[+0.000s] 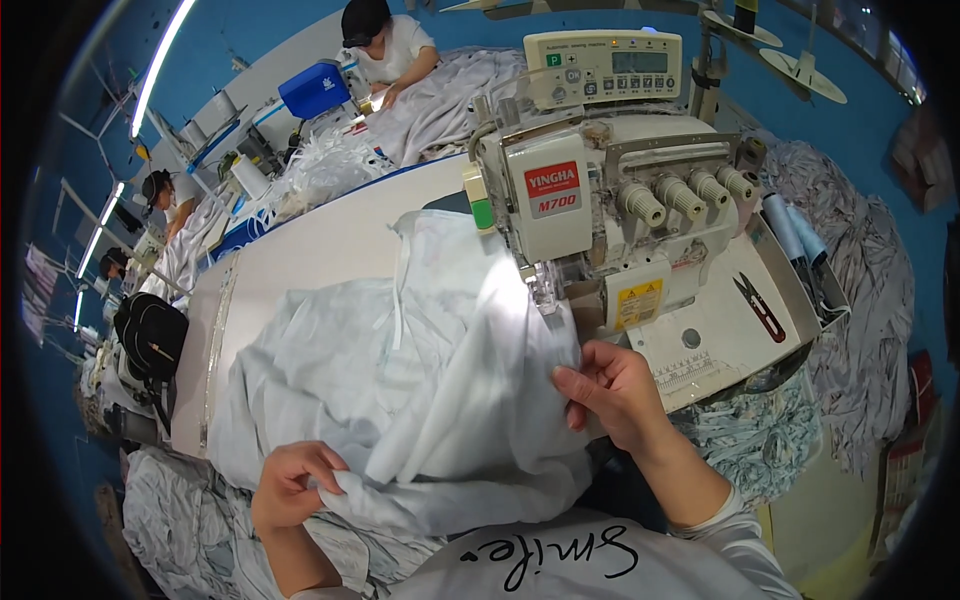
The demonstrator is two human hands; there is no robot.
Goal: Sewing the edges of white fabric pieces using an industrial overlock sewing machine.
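A large piece of pale grey-white fabric (pixel 400 380) lies bunched across the table and hangs over its front edge. My left hand (pixel 295 485) pinches a fold of it at the near left. With thumb and fingers closed, my right hand (pixel 615 395) holds its right edge, just in front of the overlock sewing machine (pixel 560 200). The fabric's far right part lies beside the lit needle and presser-foot area (pixel 542 285); the exact contact there is hard to make out. A thin white strip (pixel 397 310) hangs along the fabric.
Red-handled thread snips (pixel 762 308) lie on the machine's right plate, beside a tray (pixel 835 305) with rolls. A control panel (pixel 605 70) stands behind. Fabric heaps (pixel 840 260) fill the right side. A black bag (pixel 150 337) sits at left. Co-workers (pixel 390 50) work farther back.
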